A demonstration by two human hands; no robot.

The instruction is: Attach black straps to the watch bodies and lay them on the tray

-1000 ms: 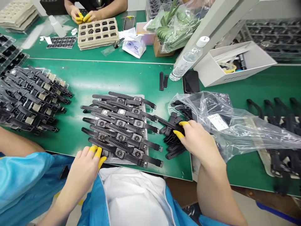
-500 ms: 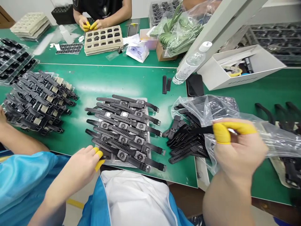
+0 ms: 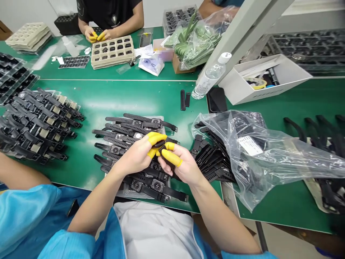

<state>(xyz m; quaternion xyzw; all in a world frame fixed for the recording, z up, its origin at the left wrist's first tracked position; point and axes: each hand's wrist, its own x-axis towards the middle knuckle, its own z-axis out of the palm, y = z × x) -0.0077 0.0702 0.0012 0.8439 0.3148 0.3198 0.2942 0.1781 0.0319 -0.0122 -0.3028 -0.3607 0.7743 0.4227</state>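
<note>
My left hand [image 3: 136,156], with yellow finger cots, pinches a small dark watch case [image 3: 158,144]. Against it, my right hand [image 3: 184,163], also in yellow cots, grips a black watch strap [image 3: 167,162], partly hidden by the fingers. Both hands meet above a clear tray [image 3: 126,194] of smartwatches. Rows of these watches [image 3: 157,186] lie face down with black straps attached, some covered by my hands. Right of the tray, a heap of loose black straps [image 3: 212,162] spills out of a clear plastic bag [image 3: 250,172].
More strapped watches [image 3: 40,122] are stacked at left, near another person's arm [image 3: 21,171]. Two strap pieces [image 3: 183,100], a water bottle [image 3: 211,77], a phone [image 3: 217,99] and a white box [image 3: 265,81] stand beyond. Across the table, a co-worker's hands [image 3: 98,36] work behind a beige tray [image 3: 113,54].
My right hand has come left from the bag with a strap. My left hand has risen from the tray's near left corner with the watch case, and the two now touch.
</note>
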